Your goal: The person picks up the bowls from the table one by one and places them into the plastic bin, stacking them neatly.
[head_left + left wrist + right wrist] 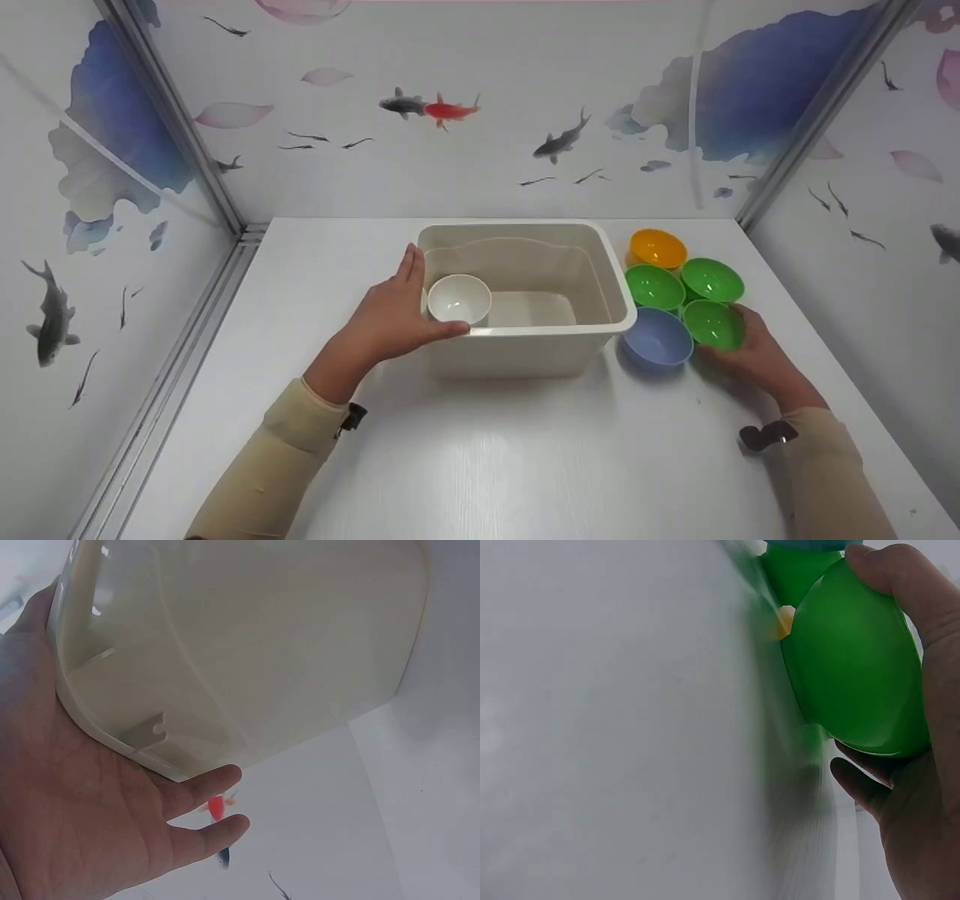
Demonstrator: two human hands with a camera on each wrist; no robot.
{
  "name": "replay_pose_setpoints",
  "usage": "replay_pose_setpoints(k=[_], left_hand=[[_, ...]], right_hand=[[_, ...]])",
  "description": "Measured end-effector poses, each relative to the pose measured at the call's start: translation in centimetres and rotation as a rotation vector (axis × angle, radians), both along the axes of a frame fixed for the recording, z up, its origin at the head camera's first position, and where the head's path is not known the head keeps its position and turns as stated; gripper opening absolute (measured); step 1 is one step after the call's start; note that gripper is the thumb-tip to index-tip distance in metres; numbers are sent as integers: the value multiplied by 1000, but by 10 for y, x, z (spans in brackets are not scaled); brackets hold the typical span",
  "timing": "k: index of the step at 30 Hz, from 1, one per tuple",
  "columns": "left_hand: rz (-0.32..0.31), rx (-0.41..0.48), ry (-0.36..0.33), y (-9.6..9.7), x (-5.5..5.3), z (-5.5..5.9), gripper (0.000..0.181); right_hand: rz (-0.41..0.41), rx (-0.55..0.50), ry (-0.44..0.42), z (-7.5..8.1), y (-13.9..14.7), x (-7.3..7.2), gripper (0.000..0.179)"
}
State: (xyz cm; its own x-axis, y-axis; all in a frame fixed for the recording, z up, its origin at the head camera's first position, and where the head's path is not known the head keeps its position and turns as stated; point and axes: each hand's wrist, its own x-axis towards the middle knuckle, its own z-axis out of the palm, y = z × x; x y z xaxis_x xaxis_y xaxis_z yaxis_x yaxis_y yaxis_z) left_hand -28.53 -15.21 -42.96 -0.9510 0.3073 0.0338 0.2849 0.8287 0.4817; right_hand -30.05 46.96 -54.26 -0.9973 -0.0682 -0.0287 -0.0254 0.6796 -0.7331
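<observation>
A cream rectangular bin (525, 356) stands on the table with a white bowl (460, 298) inside, at its left end. My left hand (394, 315) lies against the bin's near left corner, thumb along the front rim. In the left wrist view, the fingers (199, 841) stretch straight beside the bin's wall (300, 637). To the right of the bin, my right hand (759, 361) grips the nearest green bowl (712, 326) by its side. The right wrist view shows the thumb at the rim of that bowl (859, 664) and fingers around its far side.
Beside the held bowl sit a blue bowl (658, 339), two more green bowls (712, 279) and an orange bowl (658, 248), close together by the bin's right wall. White printed panels (480, 172) enclose the white table (480, 465) at the back and sides.
</observation>
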Motion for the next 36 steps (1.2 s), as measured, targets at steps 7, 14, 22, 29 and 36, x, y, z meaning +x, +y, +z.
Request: replay_pose_setpoints(k=[7, 14, 22, 29, 36], left_hand=[[-2, -12, -3, 0, 0, 0, 151], [1, -11, 0, 0, -2, -1, 152], [-1, -18, 8, 0, -1, -1, 151], [-4, -13, 11, 0, 0, 1, 152], [-4, -11, -11, 0, 1, 1, 151]], right_hand=[[4, 2, 30, -2, 0, -2, 117], [4, 27, 23, -4, 1, -3, 119], [-1, 49, 14, -5, 2, -4, 123], [-21, 51, 13, -2, 2, -2, 126], [-12, 57, 66, 5, 1, 0, 119]])
